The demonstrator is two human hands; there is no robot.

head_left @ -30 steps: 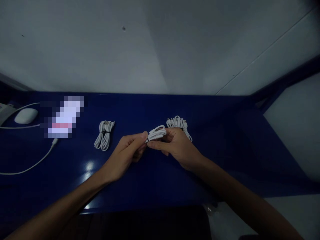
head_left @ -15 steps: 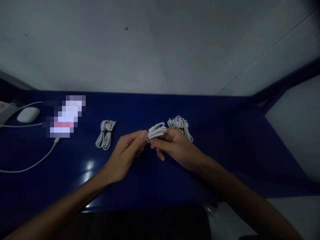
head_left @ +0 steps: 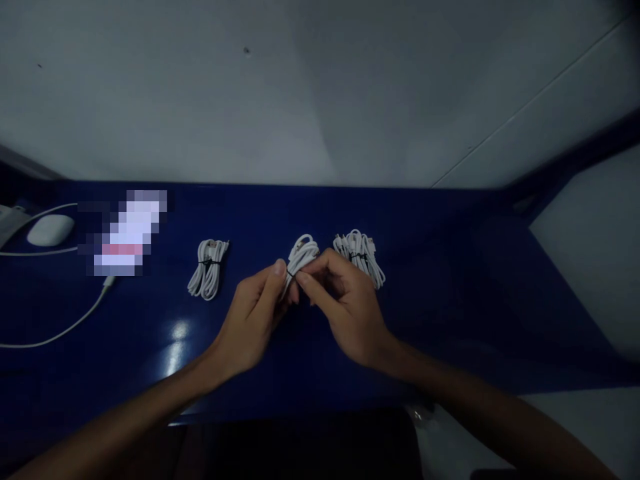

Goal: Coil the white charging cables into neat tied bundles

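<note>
A coiled white USB cable (head_left: 303, 252) is held up between my hands over the blue table, with a thin black tie round its middle. My left hand (head_left: 255, 303) pinches the lower left part of the coil between thumb and fingers. My right hand (head_left: 350, 307) is closed at the tie, its thumb and fingertips gripping there. Part of the coil is hidden behind the fingers. To the left lies a tied white cable bundle (head_left: 210, 270). Behind my right hand rest more tied white cables (head_left: 361, 253), partly covered by it.
On the left of the blue table (head_left: 450, 267) lie a pixelated bright phone-like screen (head_left: 131, 233) with a white charging cord (head_left: 85, 328), a rounded white case (head_left: 51, 230) and a pale box (head_left: 11, 223). A grey wall (head_left: 200, 100) rises behind the table.
The held cable has turned more upright and shifted slightly left. My right hand has moved left and its fingers are now bent in closer at the tie.
</note>
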